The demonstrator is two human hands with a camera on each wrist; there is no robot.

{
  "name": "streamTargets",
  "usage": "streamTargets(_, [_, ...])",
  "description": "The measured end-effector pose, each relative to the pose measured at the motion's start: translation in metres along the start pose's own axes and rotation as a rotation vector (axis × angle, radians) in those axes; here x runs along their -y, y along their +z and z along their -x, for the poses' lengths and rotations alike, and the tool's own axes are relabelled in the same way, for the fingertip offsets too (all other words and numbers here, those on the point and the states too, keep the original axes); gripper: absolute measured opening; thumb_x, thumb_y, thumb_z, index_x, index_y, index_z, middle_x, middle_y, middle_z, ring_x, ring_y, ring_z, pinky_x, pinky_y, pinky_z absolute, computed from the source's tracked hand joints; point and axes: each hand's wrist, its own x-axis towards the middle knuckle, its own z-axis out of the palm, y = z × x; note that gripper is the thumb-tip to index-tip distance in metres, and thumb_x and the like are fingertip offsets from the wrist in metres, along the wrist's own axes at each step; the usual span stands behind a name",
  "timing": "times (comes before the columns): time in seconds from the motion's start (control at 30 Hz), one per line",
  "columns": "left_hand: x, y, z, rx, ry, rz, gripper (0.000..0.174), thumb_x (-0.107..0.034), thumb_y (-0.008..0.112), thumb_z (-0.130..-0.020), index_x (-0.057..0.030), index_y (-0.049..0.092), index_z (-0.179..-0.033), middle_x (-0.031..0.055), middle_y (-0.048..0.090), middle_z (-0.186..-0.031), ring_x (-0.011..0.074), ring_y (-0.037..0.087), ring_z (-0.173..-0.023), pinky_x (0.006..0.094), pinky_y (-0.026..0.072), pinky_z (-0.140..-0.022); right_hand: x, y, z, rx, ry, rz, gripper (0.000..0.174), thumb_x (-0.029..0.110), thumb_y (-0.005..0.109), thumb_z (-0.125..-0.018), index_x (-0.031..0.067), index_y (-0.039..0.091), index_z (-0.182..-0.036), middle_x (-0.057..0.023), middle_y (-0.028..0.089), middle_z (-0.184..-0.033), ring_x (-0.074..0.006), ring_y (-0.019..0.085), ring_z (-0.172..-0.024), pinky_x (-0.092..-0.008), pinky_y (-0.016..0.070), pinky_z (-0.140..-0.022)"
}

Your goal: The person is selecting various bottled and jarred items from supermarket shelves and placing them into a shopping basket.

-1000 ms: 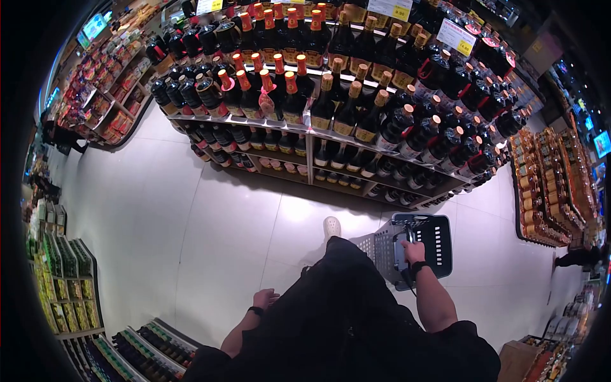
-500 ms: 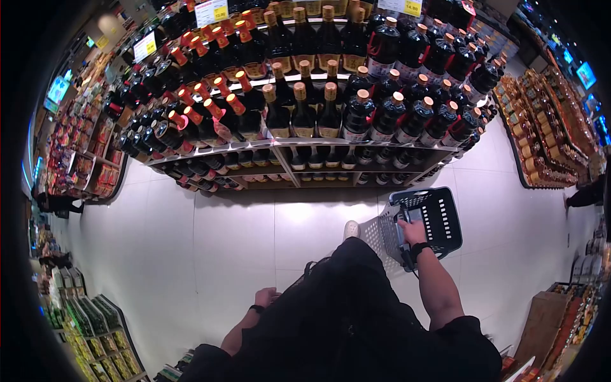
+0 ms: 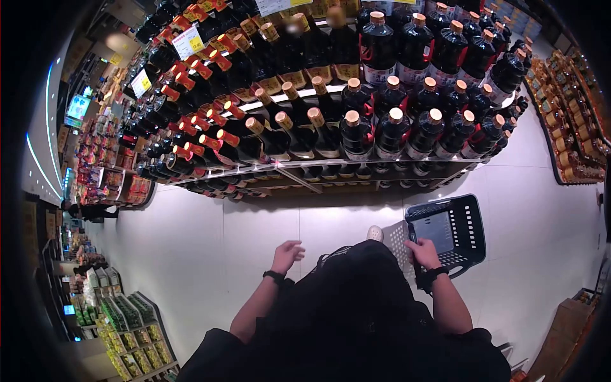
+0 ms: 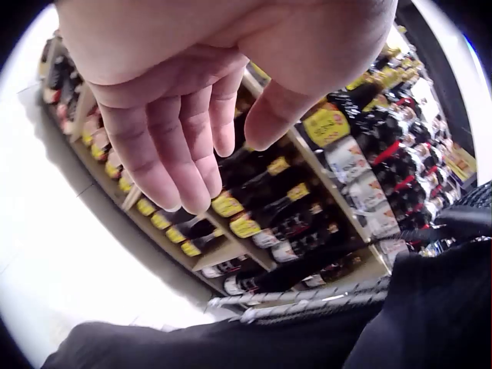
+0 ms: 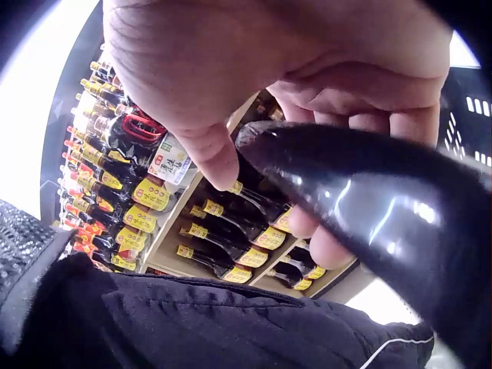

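My right hand [image 3: 425, 253] grips the handle of a dark grey shopping basket [image 3: 476, 245] standing low at my right side. In the right wrist view, the fingers curl around the glossy black handle [image 5: 369, 200], with the thumb by its end. No goods show in the visible part of the basket. Out in front of my body, my left hand [image 3: 287, 256] is raised above the floor and holds nothing. Its fingers [image 4: 161, 146] are loosely bent in the left wrist view. Ahead stand rows of dark bottles [image 3: 391, 134], some with red neck wraps, others with tan caps.
The bottles fill a tiered display shelf [image 3: 299, 181] with price cards [image 3: 188, 42]. More racks stand at right [image 3: 566, 121] and lower left [image 3: 130, 331]. A brown box [image 3: 563, 337] is at lower right, and a person [image 3: 95, 212] is far left.
My left hand has risen from beside my leg to in front of me. The bottle shelf has come closer and the view has turned right. The right hand keeps its grip on the basket.
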Motion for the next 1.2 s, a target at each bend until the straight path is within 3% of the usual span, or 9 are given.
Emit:
streamTargets(0.1, [-0.085,0.031,-0.024,0.048,0.283,-0.064,0.030,-0.010,0.062,-0.095,0.0012,0.063,-0.123,0.0087,0.073,-0.096,0.0146,0.069,-0.082,0.0278,0.0557,-0.074,0.001,-0.017,-0.016,-0.130,-0.150,0.253,0.035,0.031,0.077,-0.088,-0.0009,0.064,-0.083,-0.0044,0.061,-0.066,-0.0130,0.060,-0.060,-0.0295,0.0498,-0.054])
streamTargets(0.2, [-0.179,0.070,-0.033,-0.069,0.590,-0.356,0.033,-0.016,0.066,-0.094,-0.0018,0.063,-0.124,0.0057,0.073,-0.092,0.0122,0.067,-0.077,0.0272,0.0535,-0.071,-0.012,-0.029,-0.042,-0.205,-0.174,0.066,0.034,0.031,0.077,-0.088,-0.0002,0.065,-0.083,-0.0038,0.062,-0.069,-0.0116,0.060,-0.063,-0.0278,0.0498,-0.054])
streamTargets(0.3, [-0.278,0.112,-0.019,-0.222,0.722,-0.576,0.042,-0.026,0.071,-0.091,-0.0066,0.061,-0.127,0.0063,0.070,-0.083,0.0175,0.066,-0.070,0.0319,0.0524,-0.066,0.000,-0.045,-0.049,-0.242,-0.187,0.011,0.032,0.029,0.076,-0.090,0.0002,0.064,-0.083,-0.0033,0.063,-0.071,-0.0100,0.059,-0.061,-0.0261,0.0493,-0.054])
streamTargets(0.4, [-0.329,0.137,-0.036,-0.315,0.875,-0.802,0.050,-0.036,0.072,-0.089,-0.0091,0.059,-0.129,0.0070,0.065,-0.075,0.0268,0.066,-0.068,0.0398,0.0517,-0.063,0.014,-0.056,-0.053,-0.264,-0.233,-0.066,0.027,0.025,0.073,-0.092,0.0004,0.065,-0.083,-0.0021,0.063,-0.070,-0.0094,0.058,-0.057,-0.0252,0.0478,-0.053])
streamTargets(0.47, [-0.358,0.153,-0.038,-0.311,0.779,-0.938,0.052,-0.041,0.071,-0.090,-0.0085,0.058,-0.128,0.0105,0.069,-0.081,0.0312,0.069,-0.077,0.0428,0.0532,-0.067,0.018,-0.059,-0.054,-0.307,-0.298,-0.071,0.026,0.024,0.073,-0.092,0.0008,0.065,-0.083,-0.0017,0.063,-0.069,-0.0093,0.058,-0.056,-0.0247,0.0470,-0.052])
streamTargets(0.53, [-0.362,0.160,-0.061,-0.369,0.903,-1.046,0.052,-0.044,0.070,-0.090,-0.0082,0.059,-0.126,0.0129,0.072,-0.086,0.0336,0.070,-0.082,0.0450,0.0545,-0.069,0.027,-0.058,-0.051,-0.303,-0.270,-0.163,0.023,0.022,0.073,-0.093,0.0016,0.066,-0.086,-0.0012,0.063,-0.070,-0.0081,0.057,-0.057,-0.0237,0.0461,-0.052])
streamTargets(0.7, [-0.372,0.174,-0.081,-0.387,0.862,-1.168,0.040,-0.044,0.069,-0.090,-0.0058,0.060,-0.101,0.0163,0.072,-0.085,0.0369,0.070,-0.081,0.0477,0.0548,-0.069,0.035,-0.049,-0.047,-0.265,-0.286,-0.285,0.019,0.019,0.073,-0.093,0.0014,0.066,-0.090,-0.0008,0.065,-0.072,-0.0070,0.058,-0.059,-0.0231,0.0467,-0.054])
streamTargets(0.97, [-0.371,0.167,-0.101,-0.338,0.958,-1.106,0.038,-0.039,0.070,-0.089,-0.0027,0.061,-0.093,0.0208,0.070,-0.076,0.0410,0.069,-0.075,0.0510,0.0543,-0.068,0.064,-0.023,-0.048,-0.178,-0.330,-0.262,0.022,0.020,0.075,-0.087,-0.0007,0.069,-0.089,-0.0022,0.067,-0.071,-0.0083,0.059,-0.062,-0.0264,0.0485,-0.060])
streamTargets(1.2, [-0.389,0.154,-0.065,-0.362,0.995,-0.995,0.035,-0.037,0.072,-0.087,-0.0035,0.063,-0.090,0.0190,0.070,-0.075,0.0383,0.070,-0.073,0.0470,0.0553,-0.066,0.083,-0.017,-0.057,-0.112,-0.408,-0.144,0.022,0.022,0.076,-0.087,0.0005,0.069,-0.089,-0.0037,0.069,-0.073,-0.0090,0.061,-0.066,-0.0266,0.0494,-0.063])
